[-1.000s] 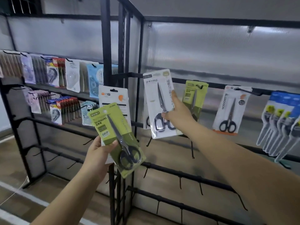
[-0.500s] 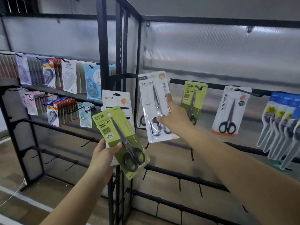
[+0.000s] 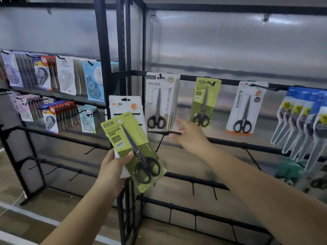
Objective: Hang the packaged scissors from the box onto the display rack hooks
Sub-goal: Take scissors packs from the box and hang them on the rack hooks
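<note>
Correction-tape packs [image 3: 67, 76] crowd the far-left hooks. Nearer the middle, the left hand [image 3: 113, 171] grips two packs: a green scissors pack [image 3: 134, 151] tilted in front and a white pack [image 3: 126, 107] behind it. Right of these, a pale scissors pack [image 3: 161, 101] hangs on the rack's top bar [image 3: 228, 81]. Just below it the right hand [image 3: 190, 137] is blurred, fingers loosely spread, holding nothing. Further right hang a green pack [image 3: 205, 101], a white-and-orange pack [image 3: 246, 107] and blue-carded scissors [image 3: 304, 121].

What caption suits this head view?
Left hand holds green scissors pack; right hand open below hung white scissors pack.
</note>
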